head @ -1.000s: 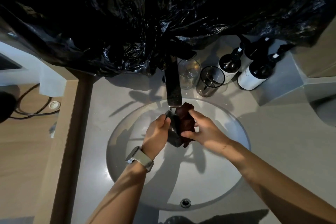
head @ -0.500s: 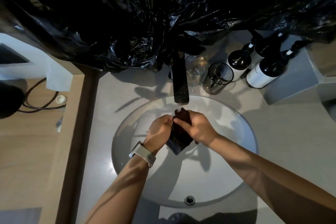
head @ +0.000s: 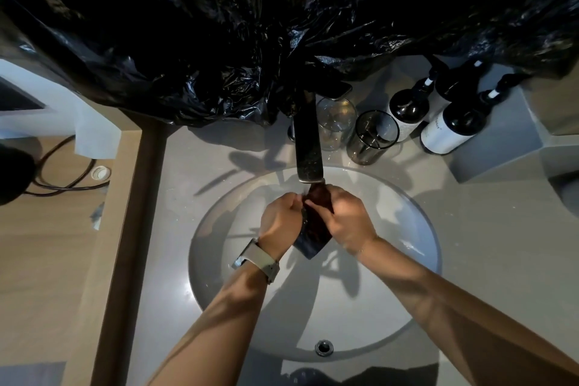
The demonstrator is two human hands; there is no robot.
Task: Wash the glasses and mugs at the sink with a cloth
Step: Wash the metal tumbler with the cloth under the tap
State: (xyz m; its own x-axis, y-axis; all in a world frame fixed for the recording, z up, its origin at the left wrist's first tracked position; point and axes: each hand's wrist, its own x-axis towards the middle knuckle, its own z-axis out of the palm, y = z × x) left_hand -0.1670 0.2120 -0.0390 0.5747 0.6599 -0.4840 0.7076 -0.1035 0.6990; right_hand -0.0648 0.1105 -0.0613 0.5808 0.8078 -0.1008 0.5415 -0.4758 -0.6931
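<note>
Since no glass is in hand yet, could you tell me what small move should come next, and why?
Probably the right hand should release the dark wet cloth and reach for the clear drinking glass behind the black faucet; both hands hold only cloth.

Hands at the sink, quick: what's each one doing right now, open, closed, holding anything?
Left hand: closed on the dark cloth, under the faucet.
Right hand: closed on the same cloth, from the other side.

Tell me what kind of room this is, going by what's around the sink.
Probably a bathroom, perhaps in a hotel: a round basin set into a vanity counter, labelled pump bottles and two drinking glasses beside the faucet. Black plastic sheeting covers the wall behind.
</note>
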